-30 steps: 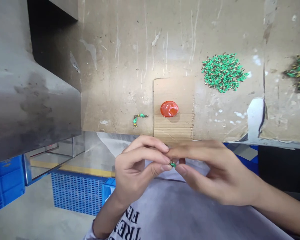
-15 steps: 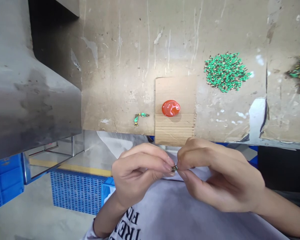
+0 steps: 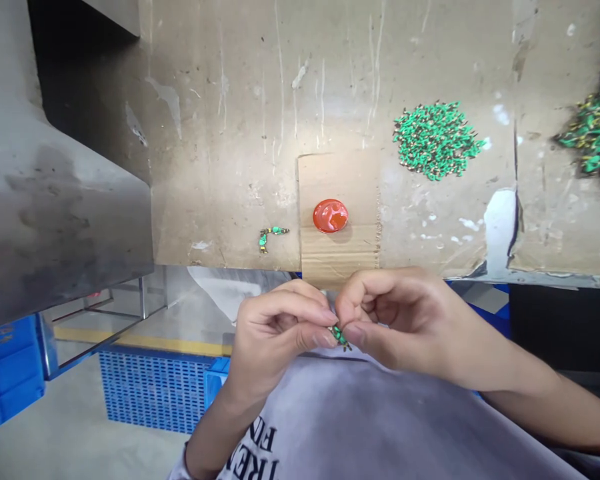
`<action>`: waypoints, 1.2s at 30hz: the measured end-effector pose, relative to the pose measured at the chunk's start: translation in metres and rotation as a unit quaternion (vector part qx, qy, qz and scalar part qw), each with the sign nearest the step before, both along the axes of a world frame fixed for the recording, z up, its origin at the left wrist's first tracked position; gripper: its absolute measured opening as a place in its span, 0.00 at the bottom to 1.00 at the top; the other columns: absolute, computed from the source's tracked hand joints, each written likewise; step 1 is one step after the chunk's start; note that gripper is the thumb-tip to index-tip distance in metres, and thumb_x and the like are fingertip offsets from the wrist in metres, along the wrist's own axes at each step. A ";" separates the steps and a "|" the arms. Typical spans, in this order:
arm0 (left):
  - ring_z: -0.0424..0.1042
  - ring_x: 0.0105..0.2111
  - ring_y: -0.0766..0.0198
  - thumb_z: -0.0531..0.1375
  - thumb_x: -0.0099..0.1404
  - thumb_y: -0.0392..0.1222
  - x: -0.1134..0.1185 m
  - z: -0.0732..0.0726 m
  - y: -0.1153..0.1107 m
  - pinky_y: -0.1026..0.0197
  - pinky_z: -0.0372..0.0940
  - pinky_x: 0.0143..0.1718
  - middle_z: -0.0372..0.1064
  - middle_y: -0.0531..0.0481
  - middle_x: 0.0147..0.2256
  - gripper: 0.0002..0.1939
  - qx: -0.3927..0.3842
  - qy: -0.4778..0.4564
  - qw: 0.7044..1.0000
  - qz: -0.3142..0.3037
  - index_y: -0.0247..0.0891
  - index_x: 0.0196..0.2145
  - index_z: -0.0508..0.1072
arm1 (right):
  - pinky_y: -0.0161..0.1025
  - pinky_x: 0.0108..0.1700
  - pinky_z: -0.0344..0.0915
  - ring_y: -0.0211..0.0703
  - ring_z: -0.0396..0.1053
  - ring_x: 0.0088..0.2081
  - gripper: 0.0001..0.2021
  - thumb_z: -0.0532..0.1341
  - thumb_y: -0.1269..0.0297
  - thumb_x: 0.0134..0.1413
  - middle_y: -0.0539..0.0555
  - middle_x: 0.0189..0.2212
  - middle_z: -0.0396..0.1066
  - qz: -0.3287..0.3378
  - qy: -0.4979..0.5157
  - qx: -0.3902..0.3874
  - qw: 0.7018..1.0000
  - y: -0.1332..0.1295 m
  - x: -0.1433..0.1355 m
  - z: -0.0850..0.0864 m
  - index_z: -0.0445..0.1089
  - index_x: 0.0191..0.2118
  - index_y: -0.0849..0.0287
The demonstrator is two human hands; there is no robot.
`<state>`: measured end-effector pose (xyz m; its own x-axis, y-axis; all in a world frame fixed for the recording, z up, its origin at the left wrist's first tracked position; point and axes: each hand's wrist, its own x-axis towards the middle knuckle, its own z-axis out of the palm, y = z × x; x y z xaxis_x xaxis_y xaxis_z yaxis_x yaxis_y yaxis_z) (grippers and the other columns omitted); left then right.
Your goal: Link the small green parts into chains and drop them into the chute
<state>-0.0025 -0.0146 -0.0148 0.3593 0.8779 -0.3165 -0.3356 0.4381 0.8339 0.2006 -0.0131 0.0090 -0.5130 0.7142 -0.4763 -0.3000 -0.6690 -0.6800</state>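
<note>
Between my fingertips, in front of the table edge, is a small green piece (image 3: 339, 337) with dark and brass-coloured ends. My left hand (image 3: 273, 333) pinches it between thumb and fingers from the left. From the right, the thumb and index finger of my right hand (image 3: 410, 327) close on the same piece. Fingertips cover part of it, so its exact kind does not show. Beyond my hands, a glossy red oval dish (image 3: 331, 216) sits on a cardboard piece (image 3: 339, 180). To its left, a few joined green pieces (image 3: 263, 240) lie in an L shape.
A heap of small green pieces (image 3: 436, 140) lies on the worn table (image 3: 240, 167) at the right. Another green and brass heap (image 3: 597, 137) is at the far right edge. A metal housing (image 3: 75, 207) stands at left; a blue crate (image 3: 153, 387) is below.
The view has shifted slightly right, so table things appear further left. My fingers have turned the green piece, and more of it shows between them.
</note>
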 end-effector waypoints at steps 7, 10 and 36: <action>0.81 0.31 0.68 0.78 0.62 0.33 -0.001 0.001 0.000 0.72 0.77 0.30 0.83 0.51 0.34 0.10 0.016 0.026 0.999 -0.008 0.48 0.38 0.90 | 0.30 0.24 0.53 0.30 0.51 0.23 0.06 0.68 0.71 0.59 0.41 0.21 0.58 0.036 -0.048 0.009 0.998 0.001 0.003 0.008 0.70 0.33 0.58; 0.81 0.30 0.70 0.77 0.63 0.33 0.000 0.002 -0.001 0.74 0.76 0.29 0.83 0.51 0.34 0.10 0.004 0.005 1.000 -0.012 0.48 0.39 0.90 | 0.30 0.24 0.52 0.30 0.52 0.23 0.05 0.65 0.73 0.59 0.41 0.21 0.58 0.039 -0.049 0.017 0.998 0.002 0.003 0.010 0.70 0.33 0.58; 0.82 0.32 0.67 0.79 0.60 0.31 -0.003 0.012 0.002 0.70 0.79 0.33 0.83 0.52 0.34 0.11 0.060 0.122 0.991 -0.012 0.46 0.37 0.90 | 0.29 0.23 0.51 0.29 0.52 0.22 0.06 0.68 0.67 0.61 0.41 0.21 0.61 0.066 -0.031 0.017 0.997 0.007 0.007 -0.005 0.72 0.34 0.59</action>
